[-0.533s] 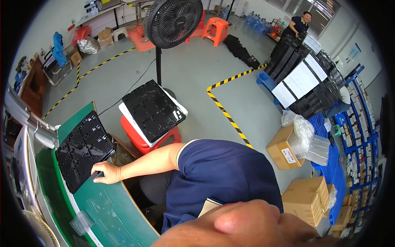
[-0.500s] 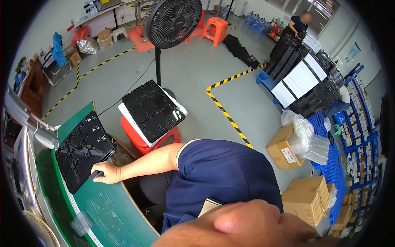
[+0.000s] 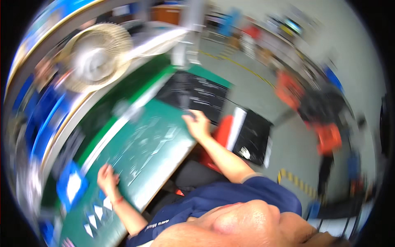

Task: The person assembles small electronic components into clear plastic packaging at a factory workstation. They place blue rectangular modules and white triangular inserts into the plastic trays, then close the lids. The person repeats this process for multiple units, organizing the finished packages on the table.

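Note:
My right hand [image 3: 196,124] is closed on a small dark piece [image 3: 191,114] at the near edge of a black moulded tray [image 3: 203,92]. That tray lies on the green table [image 3: 168,160], toward its far end. My left hand [image 3: 108,180], with a red band at its wrist, hovers over the table's left part. Its fingers look curled; blur hides what they hold, if anything. Between the hands, transparent plastic trays [image 3: 148,144] lie on the green top.
Beside my left hand is a blue bin [image 3: 70,187] with something white in it. White pointed pieces [image 3: 98,212] lie nearer. Another black tray [image 3: 253,136] rests on a red stool [image 3: 223,131] right of the table. A pale round fan [image 3: 96,57] stands behind the table.
The view has swung left, bringing my left hand and the table's left part into the picture. My right hand still holds the dark piece by the black tray.

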Motion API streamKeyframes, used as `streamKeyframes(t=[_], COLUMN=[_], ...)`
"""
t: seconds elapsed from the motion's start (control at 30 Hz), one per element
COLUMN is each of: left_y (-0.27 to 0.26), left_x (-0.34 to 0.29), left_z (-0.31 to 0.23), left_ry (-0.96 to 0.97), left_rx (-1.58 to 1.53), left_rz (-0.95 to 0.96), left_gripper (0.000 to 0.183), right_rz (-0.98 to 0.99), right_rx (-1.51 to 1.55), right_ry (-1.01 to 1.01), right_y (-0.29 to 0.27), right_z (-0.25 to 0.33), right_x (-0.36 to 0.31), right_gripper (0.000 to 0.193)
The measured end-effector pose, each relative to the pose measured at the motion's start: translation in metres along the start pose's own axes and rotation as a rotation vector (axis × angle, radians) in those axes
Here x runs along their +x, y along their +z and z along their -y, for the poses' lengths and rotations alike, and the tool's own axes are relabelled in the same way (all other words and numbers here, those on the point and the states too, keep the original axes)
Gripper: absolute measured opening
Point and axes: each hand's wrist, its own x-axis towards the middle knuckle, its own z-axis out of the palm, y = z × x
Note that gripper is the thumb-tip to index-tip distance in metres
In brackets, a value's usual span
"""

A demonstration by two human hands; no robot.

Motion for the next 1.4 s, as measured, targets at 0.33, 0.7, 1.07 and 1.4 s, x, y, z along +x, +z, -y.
streamKeyframes(t=[0.33, 0.7, 1.07, 1.4], left_y=[0.005, 0.016, 0.009, 0.079], left_x=[-0.045, -0.049, -0.051, -0.139], left_z=[-0.03, -0.028, -0.038, -0.014], left_ry=[0.173, 0.066, 0.237, -0.042], left_rx=[-0.281, -0.354, -0.468, -0.723], left_rz=[-0.026, 0.187, 0.328, 0.953], left_gripper=[0.016, 0.014, 0.019, 0.097], right_rz=[0.006, 0.046, 0.129, 1.298], right_rx=[0.155, 0.102, 0.249, 0.511], right_ry=[-0.161, -0.148, -0.082, -0.531], right_y=[0.016, 0.015, 0.015, -0.008], right_z=[-0.034, -0.049, -0.039, 0.105], right_x=[0.002, 0.008, 0.005, -0.07], right_gripper=[0.022, 0.03, 0.023, 0.025])
